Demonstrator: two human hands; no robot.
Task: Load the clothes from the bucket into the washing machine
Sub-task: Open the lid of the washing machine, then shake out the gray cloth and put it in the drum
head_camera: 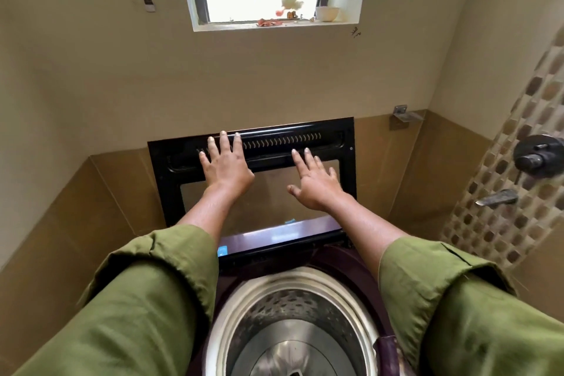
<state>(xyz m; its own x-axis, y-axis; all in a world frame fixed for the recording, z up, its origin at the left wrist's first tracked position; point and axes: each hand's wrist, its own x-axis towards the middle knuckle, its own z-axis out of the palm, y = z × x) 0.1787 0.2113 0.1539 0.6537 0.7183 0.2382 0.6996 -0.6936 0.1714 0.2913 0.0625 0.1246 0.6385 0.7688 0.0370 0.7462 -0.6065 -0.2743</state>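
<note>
Here both hands, left hand [224, 166] and right hand [316, 183], fingers spread flat against raised lid [346, 143]; drum [293, 311] open below.

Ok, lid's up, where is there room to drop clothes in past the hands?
The drum mouth between the two green sleeves is open and shows bare metal. Up at the raised lid it is crowded: left hand and right hand lie flat on it.
</note>
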